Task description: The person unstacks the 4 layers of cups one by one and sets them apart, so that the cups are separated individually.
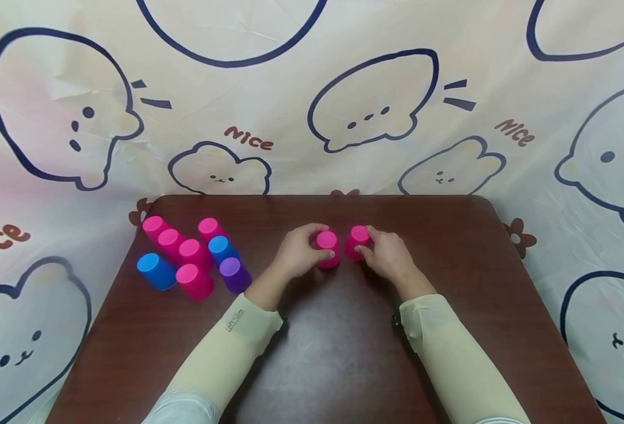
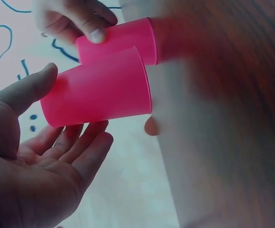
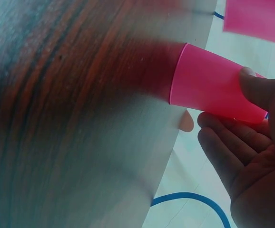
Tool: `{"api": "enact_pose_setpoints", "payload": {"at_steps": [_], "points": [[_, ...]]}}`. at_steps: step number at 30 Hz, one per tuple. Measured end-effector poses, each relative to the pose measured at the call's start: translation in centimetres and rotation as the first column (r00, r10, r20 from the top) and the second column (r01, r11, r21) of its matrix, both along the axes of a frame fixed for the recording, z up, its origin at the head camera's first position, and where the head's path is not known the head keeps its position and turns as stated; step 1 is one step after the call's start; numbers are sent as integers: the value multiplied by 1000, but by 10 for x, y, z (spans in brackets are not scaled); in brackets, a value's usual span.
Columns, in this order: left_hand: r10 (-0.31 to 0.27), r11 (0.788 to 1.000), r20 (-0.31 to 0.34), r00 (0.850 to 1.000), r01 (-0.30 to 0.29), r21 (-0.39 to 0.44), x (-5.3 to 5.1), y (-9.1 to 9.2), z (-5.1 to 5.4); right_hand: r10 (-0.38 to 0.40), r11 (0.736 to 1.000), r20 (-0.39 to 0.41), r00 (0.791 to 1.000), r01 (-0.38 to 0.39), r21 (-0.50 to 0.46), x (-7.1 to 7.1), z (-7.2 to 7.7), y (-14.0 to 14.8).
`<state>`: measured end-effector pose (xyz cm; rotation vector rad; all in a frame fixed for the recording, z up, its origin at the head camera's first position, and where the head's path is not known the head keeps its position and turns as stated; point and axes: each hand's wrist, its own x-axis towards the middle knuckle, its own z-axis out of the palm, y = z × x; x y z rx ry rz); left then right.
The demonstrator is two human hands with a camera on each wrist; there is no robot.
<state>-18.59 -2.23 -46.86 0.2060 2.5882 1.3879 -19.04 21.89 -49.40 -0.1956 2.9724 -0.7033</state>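
Observation:
Two pink cups stand mouth-down near the middle of the table, a small gap apart. My left hand (image 1: 300,252) grips the left pink cup (image 1: 327,249) between thumb and fingers. In the left wrist view that cup (image 2: 99,90) has the thumb on its narrow end and fingers along its far side. My right hand (image 1: 389,256) pinches the right pink cup (image 1: 356,242). In the right wrist view the thumb presses this cup (image 3: 213,83) near its base, with fingers underneath. Whether the left cup's rim touches the table is hard to tell.
Left on the brown table (image 1: 333,353) stand several upside-down pink cups (image 1: 195,281), a blue cup (image 1: 156,271) at their outer side, another blue cup (image 1: 223,250) and a purple cup (image 1: 234,274). A cartoon-printed cloth (image 1: 290,106) hangs behind and at both sides.

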Motion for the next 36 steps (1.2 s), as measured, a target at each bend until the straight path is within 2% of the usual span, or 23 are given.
{"api": "enact_pose_setpoints", "payload": {"at_steps": [7,14,18,29,36], "points": [[29,1000,22,999,-29,3,29,-28,11,-4,1000,5,1000,4,-16,1,0,0],[73,997,64,995,-72,-14,60,-62,9,-2,1000,10,1000,2,-15,1,0,0],[104,994,63,993,-102,-31,73,-78,8,-8,1000,13,1000,8,-26,2,0,0],[132,991,29,991,-132,-30,92,-103,5,-12,999,12,1000,12,-30,4,1,0],[168,985,45,985,-166,-42,102,-114,9,-8,1000,16,1000,9,-27,3,1,-1]]}}
